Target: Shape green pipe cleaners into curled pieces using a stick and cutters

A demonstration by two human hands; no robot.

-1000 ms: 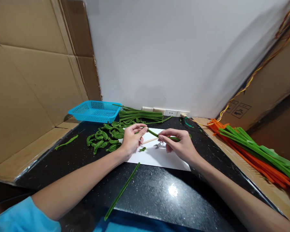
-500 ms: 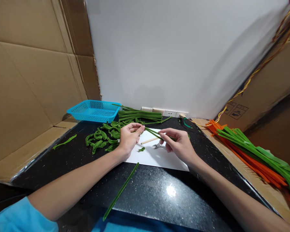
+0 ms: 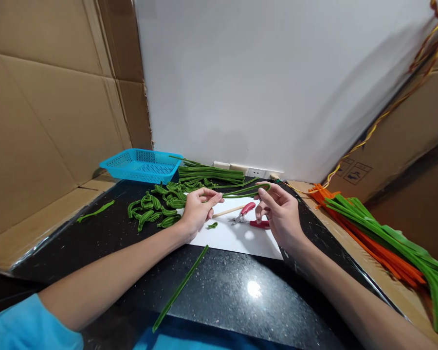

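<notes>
A green pipe cleaner (image 3: 239,195) stretches between my hands, bent back on itself in a loop on the right. My left hand (image 3: 199,214) pinches its left end. The thumb and fingers of my right hand (image 3: 279,209) close on the looped end. Below them, on a white sheet (image 3: 237,240), lie red-handled cutting pliers (image 3: 246,211), a thin wooden stick (image 3: 229,211) and a small curled green piece (image 3: 212,225). Left of my left hand is a heap of folded green pipe cleaner pieces (image 3: 146,206).
A blue basket (image 3: 142,177) stands at the back left, beside a bundle of straight green pipe cleaners (image 3: 211,174). One loose green pipe cleaner (image 3: 180,289) lies at the front edge. Green strips (image 3: 387,233) and orange strips (image 3: 372,248) lie on cardboard at right.
My right hand has moved right and slightly up along the pipe cleaner, whose looped end now shows. The pliers' red handles have come into view. My left hand has stayed nearly in place.
</notes>
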